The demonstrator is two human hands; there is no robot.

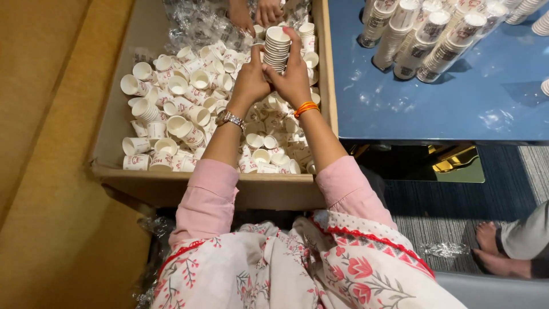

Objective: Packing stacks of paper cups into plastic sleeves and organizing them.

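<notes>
- A short stack of paper cups is gripped between the left hand and right hand, fingers closed around it.
- It is held above a cardboard box of loose, small white cups.

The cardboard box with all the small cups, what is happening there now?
A person holds a stack of paper cups with both hands, left hand and right hand, over a cardboard box full of loose cups. Another person's hands reach in at the far end. More cup stacks stand on the blue table.
</notes>
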